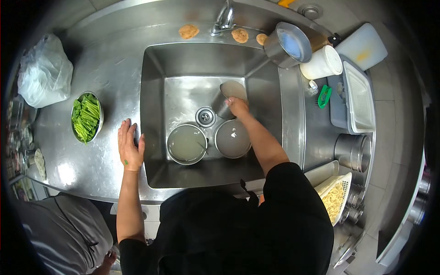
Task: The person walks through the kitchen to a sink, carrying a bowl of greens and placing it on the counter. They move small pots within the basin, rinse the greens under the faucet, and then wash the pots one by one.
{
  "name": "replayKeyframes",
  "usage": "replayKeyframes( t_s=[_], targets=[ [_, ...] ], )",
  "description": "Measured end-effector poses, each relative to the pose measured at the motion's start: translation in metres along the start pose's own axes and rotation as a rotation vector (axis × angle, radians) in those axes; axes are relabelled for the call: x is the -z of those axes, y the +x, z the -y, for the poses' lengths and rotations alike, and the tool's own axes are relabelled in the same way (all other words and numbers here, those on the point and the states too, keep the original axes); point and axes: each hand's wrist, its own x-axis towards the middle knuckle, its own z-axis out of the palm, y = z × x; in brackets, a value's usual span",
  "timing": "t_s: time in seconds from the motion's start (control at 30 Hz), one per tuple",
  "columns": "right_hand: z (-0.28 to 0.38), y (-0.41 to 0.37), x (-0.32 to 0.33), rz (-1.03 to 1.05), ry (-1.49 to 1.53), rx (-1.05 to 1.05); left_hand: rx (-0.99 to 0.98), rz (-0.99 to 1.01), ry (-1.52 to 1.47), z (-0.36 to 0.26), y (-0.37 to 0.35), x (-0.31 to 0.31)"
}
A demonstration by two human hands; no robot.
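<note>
In the head view my left hand (130,145) rests flat on the steel counter beside the sink's left edge, fingers stretched out and holding nothing. A small green scrap sticks near its wrist. My right hand (238,107) reaches into the sink (183,83) and is closed at the near side of a metal pot (223,108), which looks tilted and has cloudy liquid at its mouth. Nearer me in the sink stand two round metal pots of cloudy liquid, a left pot (187,145) and a right pot (232,139). The drain (206,117) lies between them and the held pot.
A bowl of cut greens (86,117) and a white plastic bag (45,73) are on the left counter. Behind the sink is a faucet (223,20). Along the right stand a large pot (288,45), a white tub (321,63) and a noodle basket (334,197). Another person (64,229) stands at lower left.
</note>
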Motion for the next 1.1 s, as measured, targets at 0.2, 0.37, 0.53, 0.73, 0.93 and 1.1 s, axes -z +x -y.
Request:
replayKeyframes(
  t_s=[0.2,0.37,0.53,0.73,0.93,1.1],
  targets=[
    [0.008,0.019,0.014,-0.026,0.301,0.015,0.003,-0.002,0.014,0.002,-0.003,-0.001],
    [0.036,0.012,0.040,0.014,0.505,0.084,0.021,-0.102,0.051,0.001,0.001,-0.015],
    [0.087,-0.014,0.096,0.260,0.492,0.272,-0.205,0.021,-0.266,-0.092,0.070,-0.023],
    [0.130,-0.047,0.170,0.195,0.553,0.446,0.198,0.423,-0.703,-0.140,0.109,-0.074],
    [0.061,0.024,0.281,-0.754,0.282,0.187,0.292,0.232,-0.663,-0.130,0.098,-0.083],
    [0.015,0.071,0.302,-0.452,-0.209,-0.316,0.393,0.174,-0.674,-0.108,0.089,-0.083]
  ],
)
